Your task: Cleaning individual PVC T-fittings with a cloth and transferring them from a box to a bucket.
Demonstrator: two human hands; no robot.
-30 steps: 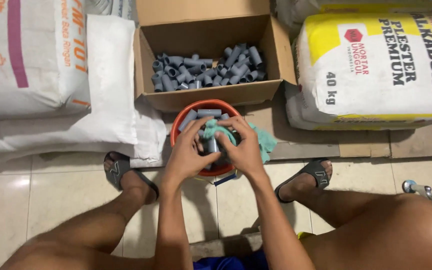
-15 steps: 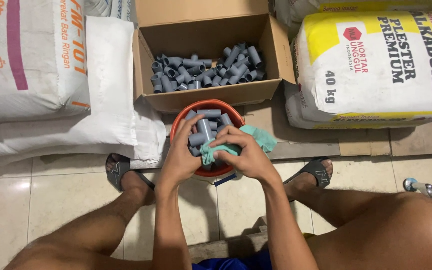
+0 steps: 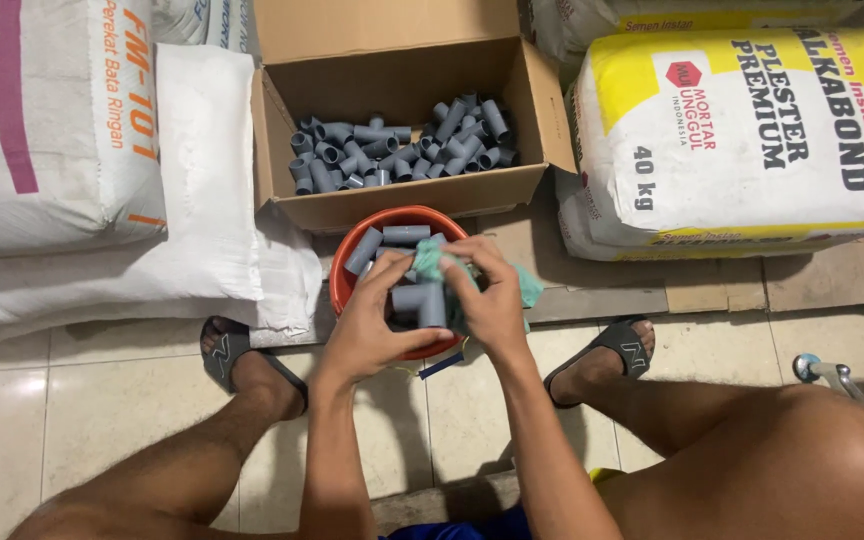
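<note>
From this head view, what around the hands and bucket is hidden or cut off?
- Bucket floor and front rim: covered by both hands and fittings.
- Grey fitting: partly wrapped by the left hand, right hand and green cloth.
- Cloth: mostly behind the right hand.
- Box floor: buried under fittings.
- Metal object at right: too little shows to identify.

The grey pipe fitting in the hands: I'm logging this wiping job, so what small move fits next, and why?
Probably turn the grey pipe fitting a little in the left hand so the green cloth under the right hand reaches an unwiped side. The cloth covers only its top, and both hands hold it over the orange bucket.
</note>
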